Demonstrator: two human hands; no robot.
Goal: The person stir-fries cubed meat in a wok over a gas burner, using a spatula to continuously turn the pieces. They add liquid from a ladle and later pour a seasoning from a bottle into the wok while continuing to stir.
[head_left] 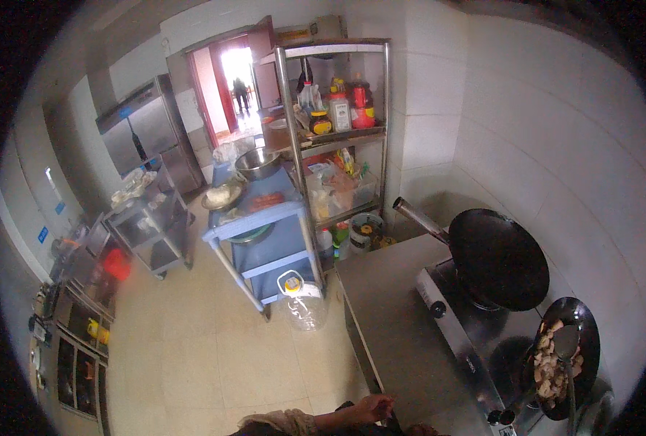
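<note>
My left hand (376, 407) is at the bottom, beside the front edge of the steel counter (391, 321). Its fingers look partly curled, and whether they hold anything is unclear. A dark sliver at the bottom edge may be my right hand (422, 429), mostly cut off. On the counter stands a two-burner gas stove (454, 338). A black wok (497, 259) with a metal handle (418, 218) sits tilted in view on the far burner. The nearer wok (589, 338) contains pieces of meat (549, 362), with a metal ladle (566, 343) resting in it.
A steel rack (385, 87) with bottles and jars stands beyond the counter. Left of it is a blue cart (257, 218) carrying bowls. A large clear plastic jug (304, 310) is on the tiled floor (203, 354). Farther left stands a grey cart (165, 240). A person (240, 94) is beyond the doorway.
</note>
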